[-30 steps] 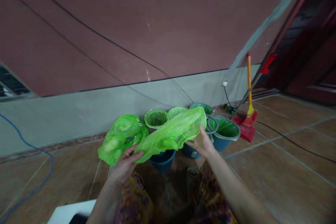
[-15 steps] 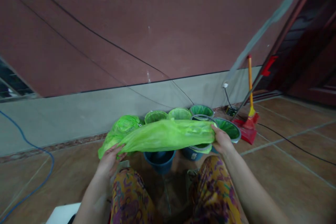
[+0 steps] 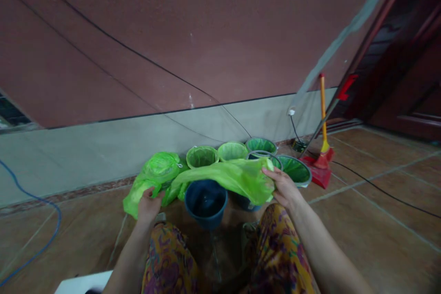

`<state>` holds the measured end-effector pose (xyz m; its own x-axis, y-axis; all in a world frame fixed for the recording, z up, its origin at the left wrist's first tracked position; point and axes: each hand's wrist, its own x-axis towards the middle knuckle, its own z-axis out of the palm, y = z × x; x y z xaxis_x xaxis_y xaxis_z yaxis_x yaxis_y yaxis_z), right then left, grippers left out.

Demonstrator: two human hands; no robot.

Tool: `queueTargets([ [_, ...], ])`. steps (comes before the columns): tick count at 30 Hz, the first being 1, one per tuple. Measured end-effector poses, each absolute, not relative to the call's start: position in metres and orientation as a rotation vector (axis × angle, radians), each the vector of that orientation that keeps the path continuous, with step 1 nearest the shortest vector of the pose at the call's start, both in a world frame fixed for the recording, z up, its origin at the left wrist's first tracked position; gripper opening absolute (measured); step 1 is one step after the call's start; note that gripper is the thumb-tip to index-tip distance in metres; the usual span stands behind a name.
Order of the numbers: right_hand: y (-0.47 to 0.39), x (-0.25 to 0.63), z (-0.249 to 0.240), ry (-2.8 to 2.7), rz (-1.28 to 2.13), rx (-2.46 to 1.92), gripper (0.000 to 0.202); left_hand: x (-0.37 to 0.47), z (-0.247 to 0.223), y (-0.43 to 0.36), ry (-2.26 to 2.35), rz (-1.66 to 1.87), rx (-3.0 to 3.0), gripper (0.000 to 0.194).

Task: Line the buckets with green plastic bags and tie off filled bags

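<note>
A long light-green plastic bag point(image 3: 237, 177) stretches across in front of me, its left part drooping. My right hand point(image 3: 284, 186) is closed on the bag's right end. My left hand point(image 3: 150, 204) has curled fingers by the bag's trailing left part and the bagged green bundle point(image 3: 160, 167); what its fingers hold, if anything, is too small to tell. Below the bag, between my knees, stands a blue bucket point(image 3: 206, 206) with no liner showing. Behind are bins lined with green bags, among them a light-green bin point(image 3: 232, 150) and a dark one point(image 3: 261, 145).
At the right, a red dustpan point(image 3: 319, 172) with a yellow-handled tool point(image 3: 323, 115) leans near the door. A blue hose point(image 3: 57, 225) curves over the tiled floor at the left. A white object point(image 3: 84, 282) lies at the lower left.
The bag's left part has dropped and slackened, and my left hand is lower. The right end has bunched in my right hand. More of the blue bucket shows.
</note>
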<state>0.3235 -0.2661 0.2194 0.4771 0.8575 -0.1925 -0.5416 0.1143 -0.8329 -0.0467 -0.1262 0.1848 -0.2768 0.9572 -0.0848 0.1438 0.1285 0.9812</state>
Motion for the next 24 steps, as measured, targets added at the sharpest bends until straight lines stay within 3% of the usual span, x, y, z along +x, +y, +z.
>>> queueTargets([
  [7,-0.247,0.250,0.219,-0.986,0.701,-1.308,0.030,0.064,0.237,-0.201,0.936,0.949,1.314,0.043],
  [10,-0.248,0.223,0.220,-1.270,0.532,-1.399,0.033,0.090,0.250,-0.213,0.859,0.971,1.359,0.035],
  [17,-0.247,0.195,0.202,-1.585,0.397,-1.352,0.082,0.101,0.247,-0.210,0.940,1.008,1.369,0.023],
  [24,-0.252,0.208,0.195,-1.523,0.671,-1.385,0.102,0.100,0.238,-0.208,0.850,1.001,1.226,0.025],
])
